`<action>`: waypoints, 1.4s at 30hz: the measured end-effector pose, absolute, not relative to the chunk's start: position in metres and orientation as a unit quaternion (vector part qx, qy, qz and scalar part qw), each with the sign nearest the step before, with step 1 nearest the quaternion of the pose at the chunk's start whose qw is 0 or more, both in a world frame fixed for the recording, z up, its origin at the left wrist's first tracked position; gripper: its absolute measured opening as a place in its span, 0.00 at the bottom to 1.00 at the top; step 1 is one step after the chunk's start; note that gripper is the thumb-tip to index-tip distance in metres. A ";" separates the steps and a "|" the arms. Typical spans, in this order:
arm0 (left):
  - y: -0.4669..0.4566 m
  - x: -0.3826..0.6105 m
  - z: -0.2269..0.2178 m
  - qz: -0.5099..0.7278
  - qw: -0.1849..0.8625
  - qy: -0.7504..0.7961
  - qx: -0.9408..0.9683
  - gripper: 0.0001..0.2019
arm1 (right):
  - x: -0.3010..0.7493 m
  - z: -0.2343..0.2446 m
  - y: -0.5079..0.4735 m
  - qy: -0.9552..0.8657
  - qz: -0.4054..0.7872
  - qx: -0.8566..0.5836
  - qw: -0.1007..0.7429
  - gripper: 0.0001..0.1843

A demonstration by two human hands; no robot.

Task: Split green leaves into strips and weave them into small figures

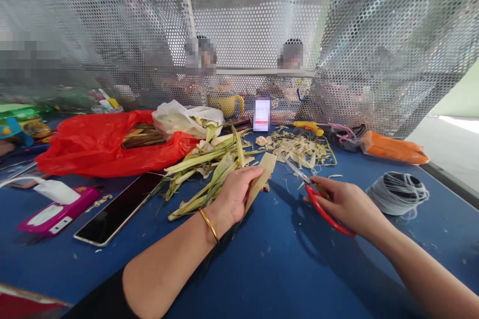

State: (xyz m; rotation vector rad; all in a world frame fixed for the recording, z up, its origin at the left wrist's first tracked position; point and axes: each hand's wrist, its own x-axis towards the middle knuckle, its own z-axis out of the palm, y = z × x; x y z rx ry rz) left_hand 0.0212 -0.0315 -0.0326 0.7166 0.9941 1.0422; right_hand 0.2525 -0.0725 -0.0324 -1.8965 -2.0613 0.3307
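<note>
My left hand (235, 194), with a gold bangle on the wrist, is closed on a pale yellow leaf strip (264, 174) that stands up from the fingers. My right hand (344, 202) grips red-handled scissors (318, 199), blades pointing up-left toward the strip but apart from it. A heap of green and yellow palm leaves (209, 164) lies just behind my left hand on the blue table (262, 269).
A red plastic bag (97, 144) and a white bag (183, 117) lie at the back left. Leaf trimmings (299, 147) sit behind the scissors. A dark phone (119, 207), a pink case (56, 212), a coil of white thread (398, 192), an orange bag (392, 147). A perforated metal screen (262, 40) stands behind, with people beyond.
</note>
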 end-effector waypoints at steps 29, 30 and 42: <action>-0.044 0.036 -0.046 0.509 0.575 0.462 0.444 0.08 | 0.195 -0.048 -0.100 -0.419 0.625 -0.535 0.384 0.20; -0.044 0.036 -0.047 0.512 0.569 0.463 0.446 0.08 | 0.195 -0.048 -0.100 -0.416 0.621 -0.541 0.386 0.21; -0.043 0.039 -0.050 0.535 0.502 0.494 0.467 0.05 | 0.192 -0.048 -0.101 -0.515 0.479 -0.608 0.369 0.21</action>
